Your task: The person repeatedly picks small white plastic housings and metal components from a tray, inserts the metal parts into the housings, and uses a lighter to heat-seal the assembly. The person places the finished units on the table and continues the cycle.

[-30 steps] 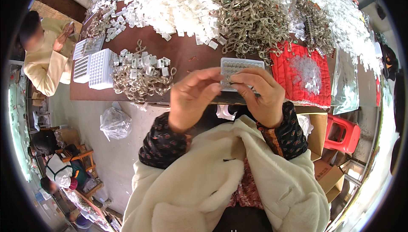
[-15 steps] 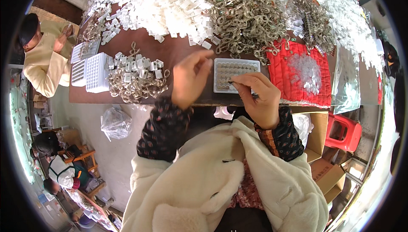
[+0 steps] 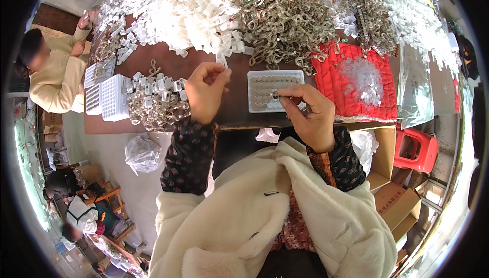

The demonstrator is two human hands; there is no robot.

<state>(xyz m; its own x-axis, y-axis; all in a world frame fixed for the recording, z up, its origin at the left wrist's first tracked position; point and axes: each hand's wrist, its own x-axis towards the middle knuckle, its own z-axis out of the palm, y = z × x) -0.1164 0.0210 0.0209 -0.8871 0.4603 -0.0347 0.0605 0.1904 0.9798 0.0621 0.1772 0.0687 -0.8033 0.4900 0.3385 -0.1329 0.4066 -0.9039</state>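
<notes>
So the right hand (image 3: 314,118) has thumb and fingertips pinched together on a small shiny piece (image 3: 275,95), held over the right side of the white tray (image 3: 250,90) of round discs, which sits on the tabletop (image 3: 170,56) just left of a red cloth (image 3: 326,71). Meanwhile the left hand (image 3: 205,91), fingers curled and nearly closed, is up by a small white case (image 3: 221,58) near the big white pile (image 3: 196,10), but can't really tell if it's got a grip on it

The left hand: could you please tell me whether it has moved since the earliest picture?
Yes: judged against the white tray, the left hand has moved leftward and forward, toward the heaped white plastic pieces.
</notes>
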